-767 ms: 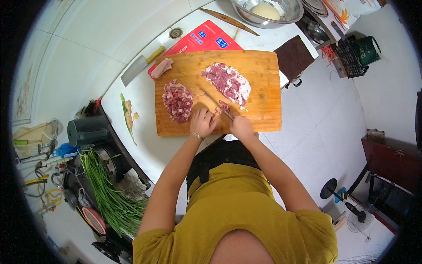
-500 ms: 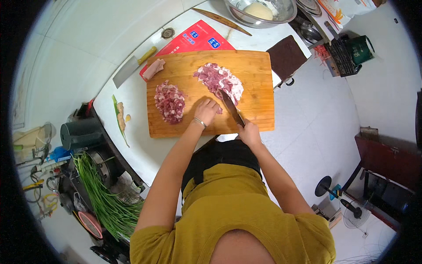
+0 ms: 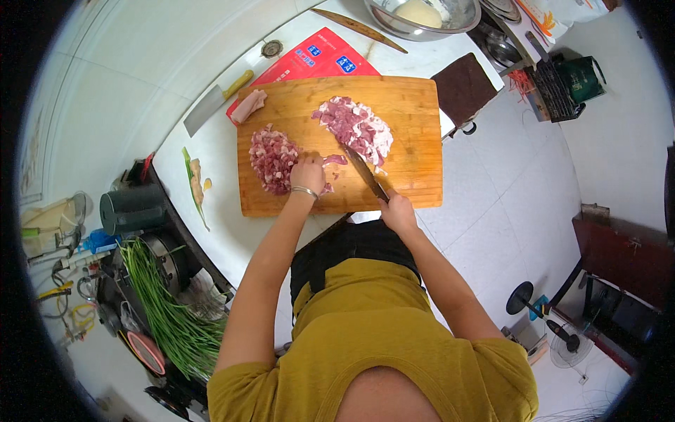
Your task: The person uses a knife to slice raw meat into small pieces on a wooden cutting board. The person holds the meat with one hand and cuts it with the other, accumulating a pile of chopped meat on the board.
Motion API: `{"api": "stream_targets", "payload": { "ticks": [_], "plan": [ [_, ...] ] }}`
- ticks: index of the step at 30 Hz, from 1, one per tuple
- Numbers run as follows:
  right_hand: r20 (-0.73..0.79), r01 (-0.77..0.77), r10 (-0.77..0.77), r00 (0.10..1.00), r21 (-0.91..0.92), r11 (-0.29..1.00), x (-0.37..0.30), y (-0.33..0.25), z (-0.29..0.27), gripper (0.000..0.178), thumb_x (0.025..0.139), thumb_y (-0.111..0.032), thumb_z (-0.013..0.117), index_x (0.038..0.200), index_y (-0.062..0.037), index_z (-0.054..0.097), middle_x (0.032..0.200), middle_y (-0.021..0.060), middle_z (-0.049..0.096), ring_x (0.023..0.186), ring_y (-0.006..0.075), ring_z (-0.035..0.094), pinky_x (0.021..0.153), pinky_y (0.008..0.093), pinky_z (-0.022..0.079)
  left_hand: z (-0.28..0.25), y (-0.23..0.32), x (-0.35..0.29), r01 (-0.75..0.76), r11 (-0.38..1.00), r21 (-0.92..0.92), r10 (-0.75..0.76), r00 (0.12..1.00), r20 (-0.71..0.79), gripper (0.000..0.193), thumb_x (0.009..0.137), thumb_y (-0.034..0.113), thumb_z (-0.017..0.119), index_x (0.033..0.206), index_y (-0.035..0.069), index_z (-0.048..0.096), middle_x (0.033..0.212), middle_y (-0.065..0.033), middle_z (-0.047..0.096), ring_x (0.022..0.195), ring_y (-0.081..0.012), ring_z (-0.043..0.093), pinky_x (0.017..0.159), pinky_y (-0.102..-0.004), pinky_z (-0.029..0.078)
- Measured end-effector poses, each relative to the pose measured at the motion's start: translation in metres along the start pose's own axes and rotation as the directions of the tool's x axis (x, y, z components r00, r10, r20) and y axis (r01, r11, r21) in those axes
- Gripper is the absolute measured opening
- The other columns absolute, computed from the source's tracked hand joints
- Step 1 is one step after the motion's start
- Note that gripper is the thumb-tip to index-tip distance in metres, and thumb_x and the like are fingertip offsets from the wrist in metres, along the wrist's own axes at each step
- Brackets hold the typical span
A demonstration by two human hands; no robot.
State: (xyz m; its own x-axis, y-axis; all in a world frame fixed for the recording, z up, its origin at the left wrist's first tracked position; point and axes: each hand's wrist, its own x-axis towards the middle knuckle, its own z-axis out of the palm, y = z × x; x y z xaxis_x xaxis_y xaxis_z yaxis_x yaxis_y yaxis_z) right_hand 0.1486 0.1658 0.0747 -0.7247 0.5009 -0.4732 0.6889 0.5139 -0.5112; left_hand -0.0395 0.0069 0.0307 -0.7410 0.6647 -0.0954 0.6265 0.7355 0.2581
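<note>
On the wooden cutting board (image 3: pixel 415 162), my right hand (image 3: pixel 398 211) grips a knife (image 3: pixel 364 170) by its handle. Its blade slants up and left, the tip beside the near edge of the sliced pink-and-white meat (image 3: pixel 357 125). My left hand (image 3: pixel 309 174), with a bracelet at the wrist, is bent down at the right edge of a heap of diced meat (image 3: pixel 273 158). Its fingers are bunched together; what they hold, if anything, is hidden. Just right of them lies a strip of meat (image 3: pixel 336 160), with small bits nearby. A pale pink piece (image 3: pixel 250 105) rests at the board's upper left corner.
A cleaver (image 3: pixel 207 109) with a yellow handle lies left of the board, above ginger and scallion (image 3: pixel 195 184). Behind are a red sheet (image 3: pixel 316 60), a wooden stick (image 3: pixel 358 29) and a metal bowl (image 3: pixel 450 24) holding dough. Green stalks (image 3: pixel 165 309) lie at lower left.
My left hand has moved left, away from the knife, to the diced heap. A meat strip now shows between hand and blade. The knife has shifted slightly left.
</note>
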Motion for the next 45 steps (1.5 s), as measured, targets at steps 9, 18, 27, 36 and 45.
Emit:
{"api": "stream_targets", "payload": {
  "ticks": [9,18,27,36,45],
  "plan": [
    [0.001,-0.007,0.007,1.000,-0.029,1.000,-0.002,0.009,0.004,0.025,0.082,-0.026,0.058,0.091,-0.0015,0.057,0.078,0.0280,0.061,0.077,0.0426,0.060,0.069,0.0510,0.048,-0.018,0.017,0.002,-0.174,0.982,-0.069,0.169,0.983,-0.065,0.033,0.073,0.012,0.062,0.104,0.007,0.057,0.100,-0.0113,0.055,0.093,-0.0298,0.053,0.081,-0.0397,0.044],
    [-0.073,0.012,-0.014,0.997,-0.029,1.000,-0.003,0.007,0.007,0.021,0.080,-0.019,0.058,0.084,0.0008,0.056,0.070,0.0268,0.059,0.070,0.0446,0.058,0.065,0.0506,0.046,0.008,0.030,-0.020,-0.331,0.942,-0.047,0.327,0.942,-0.076,0.030,0.079,0.013,0.054,0.108,0.007,0.058,0.093,-0.0067,0.055,0.088,-0.0238,0.053,0.081,-0.0393,0.044],
    [0.062,0.090,-0.073,0.995,-0.336,0.938,0.021,-0.031,0.002,0.019,0.083,-0.017,0.045,0.092,-0.0029,0.053,0.076,0.0217,0.064,0.071,0.0372,0.064,0.063,0.0469,0.051,0.038,0.022,-0.016,-0.327,0.940,-0.093,0.323,0.945,-0.059,0.036,0.075,0.017,0.055,0.110,0.006,0.057,0.108,-0.0037,0.054,0.102,-0.0213,0.050,0.086,-0.0539,0.043],
    [0.167,0.098,-0.036,0.985,-0.379,0.920,0.060,-0.048,0.012,0.023,0.078,-0.011,0.054,0.098,-0.0002,0.054,0.087,0.0234,0.063,0.082,0.0360,0.063,0.070,0.0458,0.051,0.045,0.019,-0.008,-0.428,0.898,-0.104,0.415,0.901,-0.127,0.025,0.075,0.014,0.051,0.095,0.005,0.062,0.101,-0.0046,0.058,0.098,-0.0223,0.052,0.081,-0.0422,0.047],
    [0.242,0.062,0.023,0.970,-0.340,0.938,0.037,-0.036,-0.012,0.017,0.079,-0.011,0.053,0.091,0.0006,0.056,0.089,0.0242,0.062,0.085,0.0369,0.062,0.073,0.0459,0.050,0.032,0.020,-0.023,-0.477,0.878,-0.043,0.471,0.875,-0.111,0.024,0.073,0.010,0.051,0.093,0.001,0.061,0.100,-0.0088,0.056,0.091,-0.0231,0.053,0.080,-0.0311,0.047]
  ]
}}
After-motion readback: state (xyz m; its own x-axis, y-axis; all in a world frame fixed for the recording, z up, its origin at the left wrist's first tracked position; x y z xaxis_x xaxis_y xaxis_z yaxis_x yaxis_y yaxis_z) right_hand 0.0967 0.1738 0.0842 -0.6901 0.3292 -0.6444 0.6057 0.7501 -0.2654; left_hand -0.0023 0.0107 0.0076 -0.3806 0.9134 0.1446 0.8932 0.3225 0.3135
